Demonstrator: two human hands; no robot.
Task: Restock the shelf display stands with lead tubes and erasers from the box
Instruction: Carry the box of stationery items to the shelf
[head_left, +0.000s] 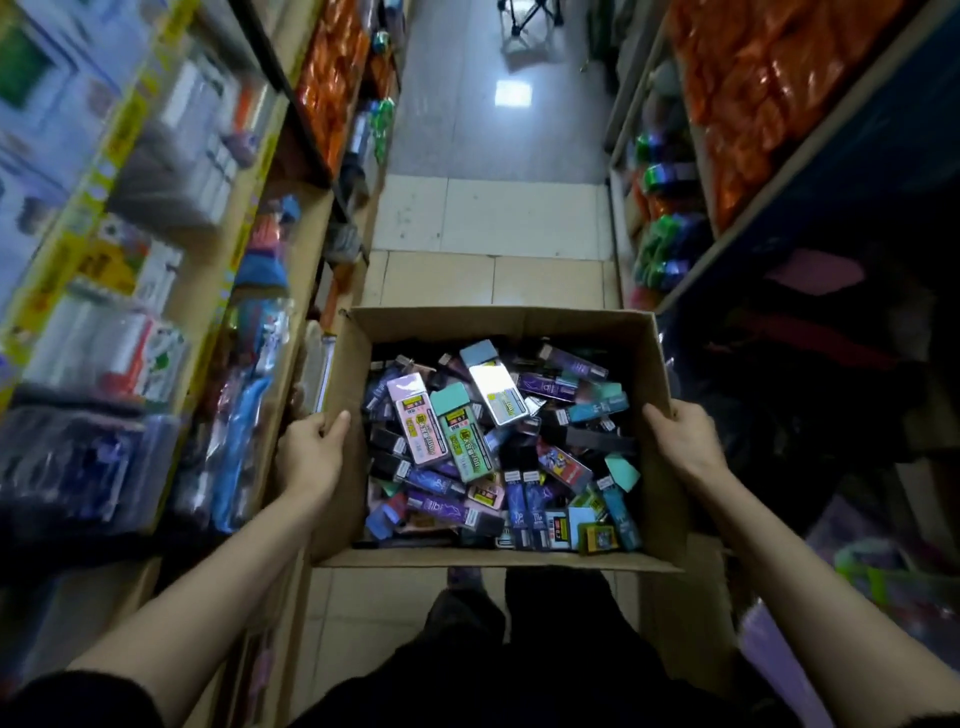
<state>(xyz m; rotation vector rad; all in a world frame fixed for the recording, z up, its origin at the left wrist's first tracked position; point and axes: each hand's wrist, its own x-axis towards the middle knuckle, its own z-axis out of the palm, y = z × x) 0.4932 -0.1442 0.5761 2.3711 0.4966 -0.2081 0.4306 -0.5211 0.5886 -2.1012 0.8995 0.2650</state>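
From the head camera, you look down a narrow shop aisle with an open brown cardboard box (493, 325) in front of your body. Your left hand (311, 452) grips the box's left wall: the thumb lies over the top edge and the fingers curl round the outside. Your right hand (685, 441) is clamped on the right wall in the same way, thumb on the rim, with the rest of its fingers hidden behind the cardboard. Both forearms are bare and reach forward from dark sleeves at the bottom corners.

The box is heaped with small flat stationery packs lying at all angles. Near the top of the heap a pale pink lead tube case (418, 423) lies touching a mint green lead tube case (460, 439), both with yellow labels. Just beside them, further from you, a grey-blue case (496, 387) catches a bright glare. Dark purple packs (441, 504) crowd the near-left part, and a teal block (622, 470) rests near the right wall; you cannot tell whether it is an eraser.

On your left stands a wooden shelf unit (249, 291) stocked with blurred plastic-wrapped goods. On your right another shelf carries orange packets (753, 104). Pale floor tiles (493, 218) run ahead between the shelves. Your dark trousers (519, 649) show below the box's near edge.
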